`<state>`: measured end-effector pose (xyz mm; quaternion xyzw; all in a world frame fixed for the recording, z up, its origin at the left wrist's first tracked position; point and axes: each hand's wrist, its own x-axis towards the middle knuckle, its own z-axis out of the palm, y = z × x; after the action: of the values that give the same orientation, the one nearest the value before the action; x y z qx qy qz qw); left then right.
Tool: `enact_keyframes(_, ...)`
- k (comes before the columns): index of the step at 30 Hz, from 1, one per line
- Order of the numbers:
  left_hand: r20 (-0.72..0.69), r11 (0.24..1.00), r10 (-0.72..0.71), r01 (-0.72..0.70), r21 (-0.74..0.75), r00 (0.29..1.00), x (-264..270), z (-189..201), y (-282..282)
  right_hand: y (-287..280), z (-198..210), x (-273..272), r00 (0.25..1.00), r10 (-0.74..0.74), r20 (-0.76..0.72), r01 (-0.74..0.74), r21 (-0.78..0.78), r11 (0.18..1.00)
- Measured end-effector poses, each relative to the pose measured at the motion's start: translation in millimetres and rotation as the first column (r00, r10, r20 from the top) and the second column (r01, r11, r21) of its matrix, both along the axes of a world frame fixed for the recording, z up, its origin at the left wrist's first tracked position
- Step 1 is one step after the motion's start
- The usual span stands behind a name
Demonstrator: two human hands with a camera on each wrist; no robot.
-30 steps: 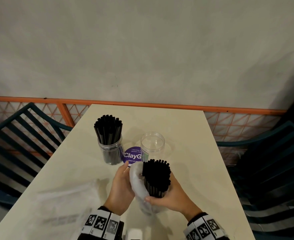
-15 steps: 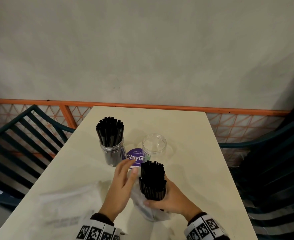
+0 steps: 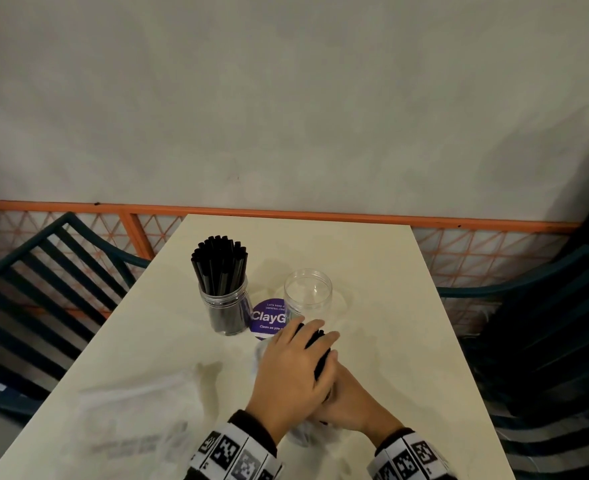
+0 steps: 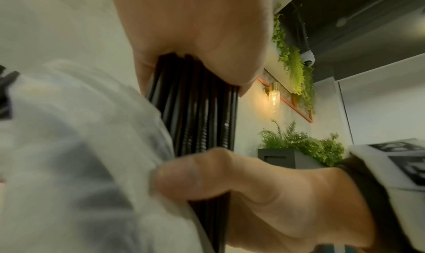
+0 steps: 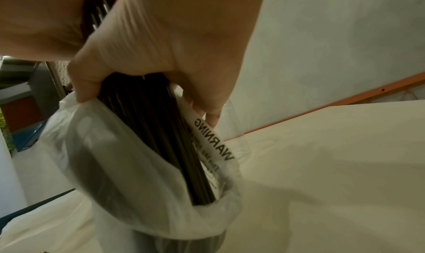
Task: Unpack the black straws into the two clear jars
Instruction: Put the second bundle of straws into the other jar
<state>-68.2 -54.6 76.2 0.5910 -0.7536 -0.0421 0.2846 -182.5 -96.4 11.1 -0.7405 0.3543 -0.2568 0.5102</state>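
Note:
A bundle of black straws (image 3: 321, 365) (image 4: 197, 111) stands in a white plastic bag (image 5: 115, 166) near the table's front. My left hand (image 3: 296, 368) lies over the bundle's top and grips it between thumb and palm. Lower down, my right hand (image 3: 351, 407) (image 5: 172, 39) holds the bundle together with the bag's edge. Behind them stand two clear jars: the left jar (image 3: 225, 306) is packed with black straws, and the right jar (image 3: 308, 292) has nothing in it. The lower ends of the straws are hidden inside the bag.
A purple round sticker (image 3: 268, 318) lies between the jars. A flat plastic bag (image 3: 130, 427) lies on the cream table (image 3: 390, 306) at the front left. Dark green chairs (image 3: 43, 289) flank the table, with an orange railing (image 3: 286, 213) behind it.
My left hand has moved from the bag's side up onto the top of the straw bundle and closed around it. The right hand keeps its hold lower down.

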Motion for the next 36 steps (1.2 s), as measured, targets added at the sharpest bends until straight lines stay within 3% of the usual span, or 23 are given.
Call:
enact_keyframes(4,-0.372,0.982,-0.088,0.142,0.121,0.924,31.2,0.5,4.6,0.8,-3.1,-3.7,0.998,-0.029,0.055,0.024,0.08,0.997)
enact_keyframes(6,-0.345,0.979,-0.033,0.1,0.177,0.938,54.7,-6.7,5.3,0.7,-2.3,-4.7,0.998,-0.019,0.061,0.013,0.101,0.995)
enact_keyframes(9,-0.225,0.893,-0.009,0.109,0.436,0.974,71.3,-19.1,6.2,-0.2,-0.2,-4.1,0.999,0.02,0.05,-0.027,0.144,0.989)
enact_keyframes(13,-0.371,0.896,0.078,0.098,0.432,0.925,74.1,-34.7,6.5,-2.3,-7.6,-9.5,0.988,0.152,-0.013,-0.146,0.21,0.967)
enact_keyframes(15,-0.398,0.906,0.104,0.079,0.416,0.912,75.9,-38.0,6.7,-3.3,-12.1,-17.5,0.961,0.242,-0.132,-0.209,0.222,0.952)
enact_keyframes(18,-0.418,0.91,0.143,0.046,0.412,0.897,82.2,-43.6,6.5,-6.2,-21.0,-30.0,0.863,0.296,-0.41,-0.238,0.186,0.953)
enact_keyframes(20,-0.423,0.913,0.183,0.007,0.408,0.887,87.0,-46.7,5.8,-6.4,-25.9,-33.0,0.845,0.277,-0.457,-0.234,0.15,0.961)
enact_keyframes(25,-0.438,0.887,0.305,-0.084,0.455,0.846,98.3,-47.7,7.5,-8.6,-11.9,-40.4,0.882,0.202,-0.426,-0.181,0.091,0.979)
enact_keyframes(31,-0.471,0.87,0.374,-0.126,0.477,0.799,104.9,-58.1,9.2,-0.5,1.4,-56.4,0.965,0.05,-0.259,-0.044,0.03,0.999)
enact_keyframes(34,-0.365,0.866,0.421,-0.249,0.433,0.83,96.7,-60.3,8.3,2.5,1.5,-55.0,0.963,-0.025,-0.268,0.003,-0.081,0.997)
enact_keyframes(36,-0.415,0.876,0.431,-0.262,0.405,0.801,86.2,-55.7,8.6,5.0,0.0,-50.0,0.939,-0.115,-0.324,0.069,-0.15,0.986)
